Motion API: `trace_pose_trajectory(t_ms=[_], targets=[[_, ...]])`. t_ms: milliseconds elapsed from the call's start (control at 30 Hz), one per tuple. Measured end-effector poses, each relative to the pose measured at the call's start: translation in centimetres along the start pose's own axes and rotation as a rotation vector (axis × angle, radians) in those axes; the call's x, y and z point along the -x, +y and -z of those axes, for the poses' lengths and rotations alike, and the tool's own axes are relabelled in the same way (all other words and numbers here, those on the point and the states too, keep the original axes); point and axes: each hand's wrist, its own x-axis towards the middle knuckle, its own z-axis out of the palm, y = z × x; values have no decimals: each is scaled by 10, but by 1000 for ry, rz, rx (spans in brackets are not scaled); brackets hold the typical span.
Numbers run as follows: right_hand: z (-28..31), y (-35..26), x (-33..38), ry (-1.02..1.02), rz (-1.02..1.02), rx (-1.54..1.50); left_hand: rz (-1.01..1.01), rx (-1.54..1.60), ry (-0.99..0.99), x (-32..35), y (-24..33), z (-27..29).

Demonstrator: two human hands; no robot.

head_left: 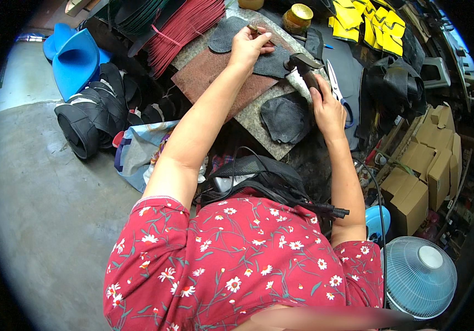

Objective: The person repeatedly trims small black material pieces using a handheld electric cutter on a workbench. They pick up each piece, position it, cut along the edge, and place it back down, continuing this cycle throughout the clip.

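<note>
Judging remotely, I'd call the hammer head-heavy, best held low — the right hand wraps its handle, the left hand pinches a small, seemingly stiff piece

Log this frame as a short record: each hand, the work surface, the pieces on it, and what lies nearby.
Left hand: small brownish object held in the fingers
Right hand: grips a hammer by its handle
Surface: reddish-brown board on a speckled slab
Pieces: dark, textured; one rounded piece between the forearms
Nearby: scissors beside the right hand; fan at lower right
</note>
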Motion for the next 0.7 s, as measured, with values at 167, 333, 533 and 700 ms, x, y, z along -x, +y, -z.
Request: trace_pose_trajectory(t_ms=[167, 333, 533, 700], targets=[[-1, 0, 0, -3, 3, -13, -169, -397, -9, -1, -9, 1], [-2, 0, 0, -16, -12, 3, -304, -518, 54, -5, -16, -1], [-4, 0, 1, -8, -19, -4, -202, -369, 36, -10, -17, 1], [-5, 0, 2, 12, 5, -10, -207, -424, 26, -8, -14, -1]])
